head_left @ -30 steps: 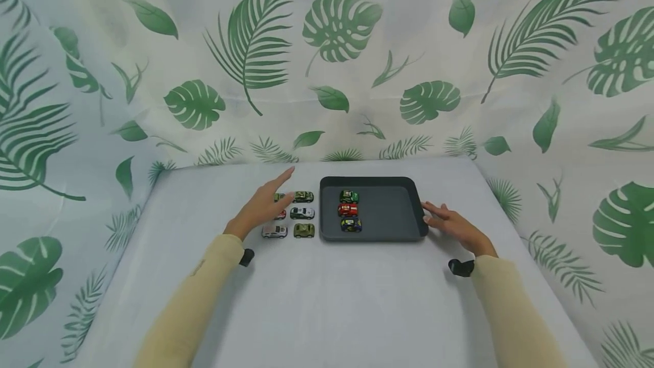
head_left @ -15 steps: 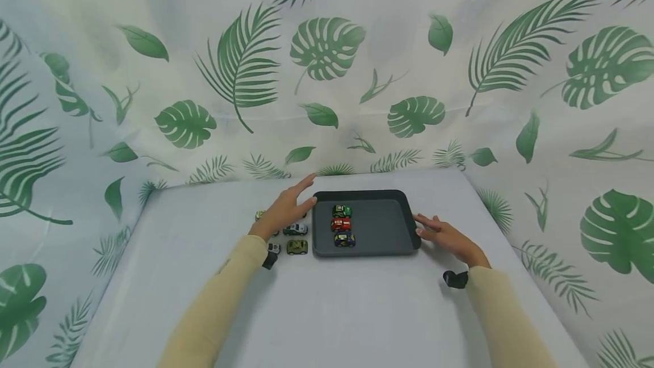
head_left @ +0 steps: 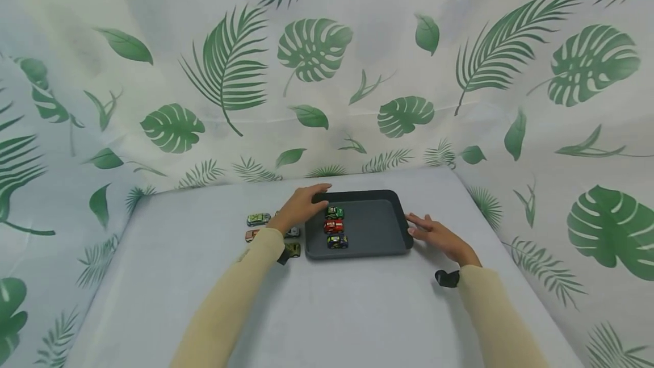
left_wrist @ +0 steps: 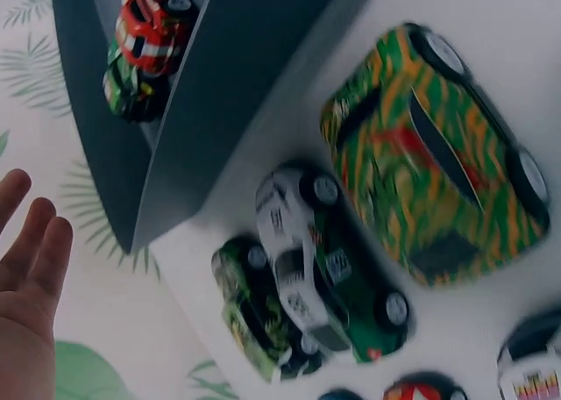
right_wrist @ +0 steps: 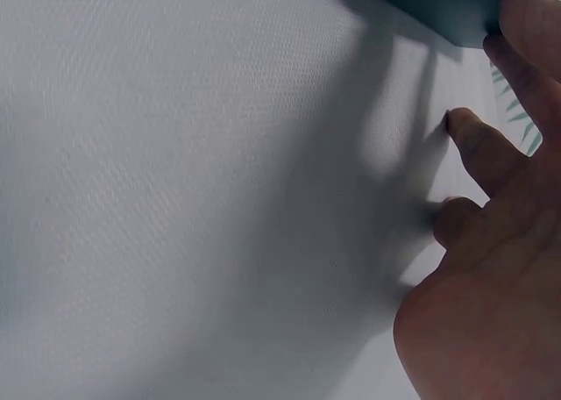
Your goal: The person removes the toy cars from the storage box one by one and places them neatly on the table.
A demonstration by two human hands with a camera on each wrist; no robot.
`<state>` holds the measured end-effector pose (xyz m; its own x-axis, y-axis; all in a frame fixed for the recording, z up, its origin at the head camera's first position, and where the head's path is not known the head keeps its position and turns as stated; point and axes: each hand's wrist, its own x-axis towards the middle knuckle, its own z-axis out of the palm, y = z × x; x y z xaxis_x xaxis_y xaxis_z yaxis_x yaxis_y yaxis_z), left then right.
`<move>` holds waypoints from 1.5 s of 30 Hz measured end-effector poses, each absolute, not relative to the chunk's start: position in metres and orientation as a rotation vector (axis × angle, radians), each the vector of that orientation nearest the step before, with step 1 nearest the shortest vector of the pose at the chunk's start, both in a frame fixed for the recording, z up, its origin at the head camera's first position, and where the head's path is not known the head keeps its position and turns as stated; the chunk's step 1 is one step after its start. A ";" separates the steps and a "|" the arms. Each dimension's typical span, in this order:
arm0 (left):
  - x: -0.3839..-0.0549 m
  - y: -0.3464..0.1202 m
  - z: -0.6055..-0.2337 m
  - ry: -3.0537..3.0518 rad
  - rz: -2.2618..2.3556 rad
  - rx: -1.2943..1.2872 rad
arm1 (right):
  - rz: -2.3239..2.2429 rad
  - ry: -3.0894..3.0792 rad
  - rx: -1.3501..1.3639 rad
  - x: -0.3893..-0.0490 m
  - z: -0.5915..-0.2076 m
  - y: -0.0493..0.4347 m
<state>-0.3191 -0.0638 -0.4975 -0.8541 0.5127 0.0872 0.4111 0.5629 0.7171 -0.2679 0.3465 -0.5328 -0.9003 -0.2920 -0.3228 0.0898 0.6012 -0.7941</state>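
Note:
A dark grey tray [head_left: 375, 226] lies on the white table, holding three toy cars in a column by its left side: a green car [head_left: 334, 213], a red car [head_left: 334, 227] and a blue car [head_left: 337, 241]. My left hand [head_left: 300, 207] hovers over the tray's far left corner, fingers extended, with nothing in its grasp. In the left wrist view, its fingertips are apart from the tray wall. At the tray's right side, my right hand [head_left: 443, 239] touches the edge near the front corner with its fingertips, fingers loosely extended.
Left of the tray stand several more toy cars, partly hidden by my left arm: a striped green-orange car [left_wrist: 438, 172], a white-and-green car [left_wrist: 329, 277], a camouflage car [left_wrist: 254, 308] and a yellow-green car [head_left: 258, 219]. A leaf-print curtain [head_left: 327, 101] hangs behind the table.
My left hand has moved right, from above the loose cars to the tray's far left corner. The right hand stays at the tray's edge. The head view has shifted slightly.

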 end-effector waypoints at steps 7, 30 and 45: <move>-0.328 -0.046 -0.506 2.628 1.162 0.803 | -1.266 2.396 -0.151 -0.265 -0.533 0.349; -0.339 -0.028 -0.534 2.616 1.052 0.640 | -1.277 2.436 -0.157 -0.259 -0.540 0.348; -0.340 -0.025 -0.537 2.669 0.989 0.650 | -1.247 2.460 -0.128 -0.257 -0.538 0.343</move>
